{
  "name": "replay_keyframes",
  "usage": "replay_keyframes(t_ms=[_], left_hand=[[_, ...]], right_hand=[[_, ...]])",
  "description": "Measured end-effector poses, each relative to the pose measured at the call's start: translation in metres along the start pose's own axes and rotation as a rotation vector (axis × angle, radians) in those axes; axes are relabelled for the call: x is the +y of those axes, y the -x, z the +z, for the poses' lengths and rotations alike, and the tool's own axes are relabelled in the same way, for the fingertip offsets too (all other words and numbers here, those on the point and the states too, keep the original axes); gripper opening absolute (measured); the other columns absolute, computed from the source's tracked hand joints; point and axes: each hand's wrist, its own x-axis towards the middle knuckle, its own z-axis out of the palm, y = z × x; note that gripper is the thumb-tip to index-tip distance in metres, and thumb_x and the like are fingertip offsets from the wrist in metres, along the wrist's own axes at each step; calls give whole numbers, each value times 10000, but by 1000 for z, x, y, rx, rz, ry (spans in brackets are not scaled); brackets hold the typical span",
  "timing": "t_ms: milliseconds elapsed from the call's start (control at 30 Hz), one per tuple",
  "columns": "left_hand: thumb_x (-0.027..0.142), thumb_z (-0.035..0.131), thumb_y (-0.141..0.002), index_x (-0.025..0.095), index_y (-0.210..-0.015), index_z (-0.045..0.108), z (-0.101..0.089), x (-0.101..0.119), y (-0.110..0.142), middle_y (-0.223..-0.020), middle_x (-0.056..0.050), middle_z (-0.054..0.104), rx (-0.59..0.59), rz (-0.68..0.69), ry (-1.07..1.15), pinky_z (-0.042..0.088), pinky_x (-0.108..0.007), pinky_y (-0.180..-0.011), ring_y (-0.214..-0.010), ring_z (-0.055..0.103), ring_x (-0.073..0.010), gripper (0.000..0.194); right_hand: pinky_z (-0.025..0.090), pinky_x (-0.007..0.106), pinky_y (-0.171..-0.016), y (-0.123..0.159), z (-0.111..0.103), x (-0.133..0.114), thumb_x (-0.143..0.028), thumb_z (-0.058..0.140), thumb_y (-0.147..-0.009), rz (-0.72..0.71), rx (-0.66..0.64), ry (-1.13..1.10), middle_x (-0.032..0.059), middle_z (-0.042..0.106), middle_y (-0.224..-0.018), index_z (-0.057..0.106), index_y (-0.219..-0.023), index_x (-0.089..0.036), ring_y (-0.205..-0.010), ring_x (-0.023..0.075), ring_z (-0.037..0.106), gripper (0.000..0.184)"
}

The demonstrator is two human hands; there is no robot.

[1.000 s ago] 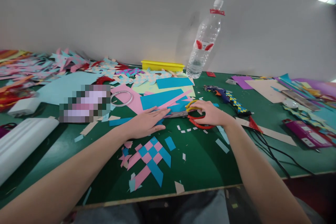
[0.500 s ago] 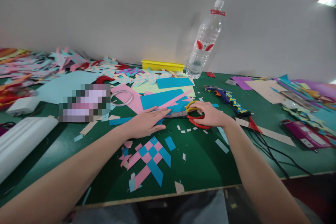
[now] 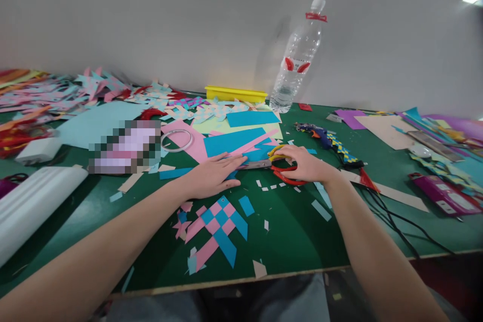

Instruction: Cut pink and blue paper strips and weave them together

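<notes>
My left hand (image 3: 211, 176) lies flat with fingers stretched over blue and pink paper pieces, its fingertips close to the blades of the scissors (image 3: 260, 164). On the right, my right hand (image 3: 307, 163) has its fingers curled around the scissors' yellow and red handles; the scissors lie low over the table, pointing left. Beyond the hands are a blue paper sheet (image 3: 232, 143) and a pink paper strip (image 3: 253, 142). Nearer to me lies a woven pink-and-blue paper fish (image 3: 219, 219). Part of the paper under my left hand is hidden.
A clear plastic bottle (image 3: 298, 60) leans at the back wall beside a yellow plastic bar (image 3: 236, 94). A glue gun (image 3: 324, 140) with cables lies to the right. A roll of tape (image 3: 176, 150), a blurred-out device (image 3: 128, 148) and paper scraps are on the left.
The whole view has shifted slightly to the right. Both hands, the scissors and the papers keep their places relative to one another.
</notes>
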Motion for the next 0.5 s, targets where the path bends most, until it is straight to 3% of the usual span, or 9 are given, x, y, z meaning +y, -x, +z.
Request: replay_keyframes(t_ms=[500], left_hand=[[570,278,-958,252,-1513,74,-2,2,0,-1549,-18,221,12,-21,42,78,-343,-1172,-1419,225,-200,671]], right_hand=[[318,508,-1026,-3,5,-10,-423,555,-817,-9,16,7,71,529,-1324,547,-1207,-277,-1265,301,444,416]])
